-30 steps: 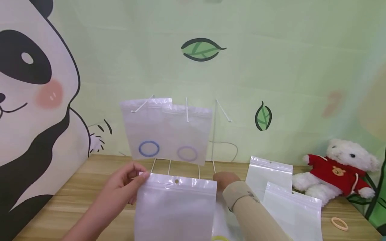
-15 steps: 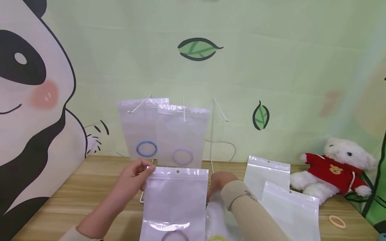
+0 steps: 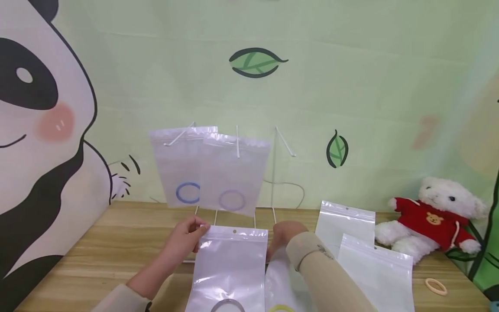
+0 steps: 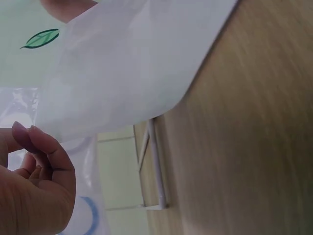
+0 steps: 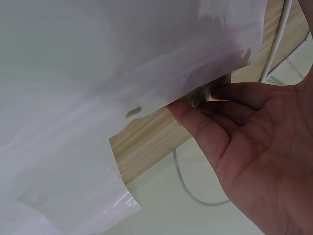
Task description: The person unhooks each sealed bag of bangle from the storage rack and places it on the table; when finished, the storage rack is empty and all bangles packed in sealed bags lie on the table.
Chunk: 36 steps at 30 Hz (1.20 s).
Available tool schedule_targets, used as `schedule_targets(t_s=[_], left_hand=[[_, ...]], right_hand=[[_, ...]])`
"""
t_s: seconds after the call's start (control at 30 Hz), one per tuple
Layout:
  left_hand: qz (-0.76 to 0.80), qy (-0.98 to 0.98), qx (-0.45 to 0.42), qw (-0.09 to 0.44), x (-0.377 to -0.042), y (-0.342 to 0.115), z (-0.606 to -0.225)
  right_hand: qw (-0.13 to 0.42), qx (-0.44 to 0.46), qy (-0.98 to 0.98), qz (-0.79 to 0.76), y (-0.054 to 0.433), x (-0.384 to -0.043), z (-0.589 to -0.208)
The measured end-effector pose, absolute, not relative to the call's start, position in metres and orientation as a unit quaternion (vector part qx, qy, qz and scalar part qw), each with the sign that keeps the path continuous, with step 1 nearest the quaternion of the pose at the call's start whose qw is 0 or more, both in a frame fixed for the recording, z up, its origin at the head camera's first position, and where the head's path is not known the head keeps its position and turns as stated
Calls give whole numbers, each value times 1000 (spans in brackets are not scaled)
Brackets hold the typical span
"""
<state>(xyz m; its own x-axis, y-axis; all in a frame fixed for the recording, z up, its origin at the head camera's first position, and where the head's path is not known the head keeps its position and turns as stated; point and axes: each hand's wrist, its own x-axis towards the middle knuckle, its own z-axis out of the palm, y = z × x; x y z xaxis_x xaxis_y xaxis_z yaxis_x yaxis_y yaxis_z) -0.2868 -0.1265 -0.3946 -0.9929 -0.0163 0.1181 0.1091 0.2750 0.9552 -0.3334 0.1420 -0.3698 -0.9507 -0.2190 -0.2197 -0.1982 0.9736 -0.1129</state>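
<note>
My left hand point(image 3: 187, 236) pinches the top left corner of a white zip bag point(image 3: 234, 264) with a hole in its top strip. A grey ring point(image 3: 228, 300) shows low in that bag. In the left wrist view, thumb and fingertips point(image 4: 41, 142) meet at the bag's edge. Close on the right, my right hand point(image 3: 287, 232) holds a second zip bag point(image 3: 281, 277), which has a yellow ring point(image 3: 281, 307) inside. In the right wrist view, the right thumb and fingers point(image 5: 205, 127) pinch a bag's top edge; the head view hides most of those fingers.
Behind stands a white wire rack point(image 3: 274, 173). Two bags hang on its hooks, one with a blue ring point(image 3: 183, 201), the other with a purple ring point(image 3: 221, 200). At right lie two more zip bags point(image 3: 347, 229) point(image 3: 378, 277), a peach ring point(image 3: 435, 292) and a teddy bear point(image 3: 440, 216).
The left hand's bag has moved away from me and slightly right, bringing its grey ring into view. The hanging bag with the purple ring has swung left. The right hand barely moved.
</note>
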Motion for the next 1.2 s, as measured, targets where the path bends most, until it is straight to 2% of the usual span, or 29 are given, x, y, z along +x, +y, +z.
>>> schedule_targets(t_s=[0.53,0.9,1.03,1.2], left_hand=[[-561,-827,-10,43,-305,-124,-414],[-539,-842,-29,20,-315,-128,-401],[-523,-850,-52,34,-324,-130,-387],[-497,-862,-51,84,-338,-131,-363]], right_hand=[[123,-88,986,-68,144,-341,-375],[126,-86,987,-55,142,-339,-375],[124,-86,987,-51,142,-337,-374],[122,-85,988,-50,142,-336,-374]])
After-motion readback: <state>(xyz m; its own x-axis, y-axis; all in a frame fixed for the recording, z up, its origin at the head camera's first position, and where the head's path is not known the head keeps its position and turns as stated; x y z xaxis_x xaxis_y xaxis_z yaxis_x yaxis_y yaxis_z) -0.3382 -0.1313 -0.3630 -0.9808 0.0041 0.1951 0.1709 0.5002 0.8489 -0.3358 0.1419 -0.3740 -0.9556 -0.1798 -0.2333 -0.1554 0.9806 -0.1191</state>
